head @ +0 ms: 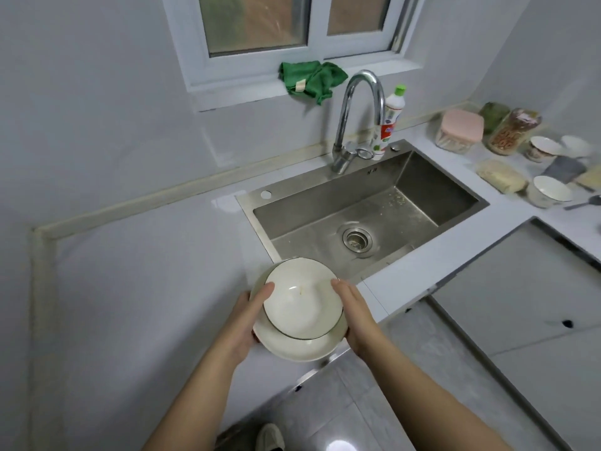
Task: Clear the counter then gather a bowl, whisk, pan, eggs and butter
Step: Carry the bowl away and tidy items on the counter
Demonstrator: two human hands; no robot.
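The left forearm [195, 395] and right forearm [422, 395] are bare; one foot wears a pale off-white shoe [270, 437].

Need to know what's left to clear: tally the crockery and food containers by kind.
Stacked dishes, held: 2
Loose bowls, far right: 3
Food jars and tubs: 3
Total: 8

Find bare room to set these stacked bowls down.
Free: the counter left of the sink, from the stacked bowls out to the wall trim; the sink basin too. Crowded: counter right of the sink, with jars, small bowls and a packet.
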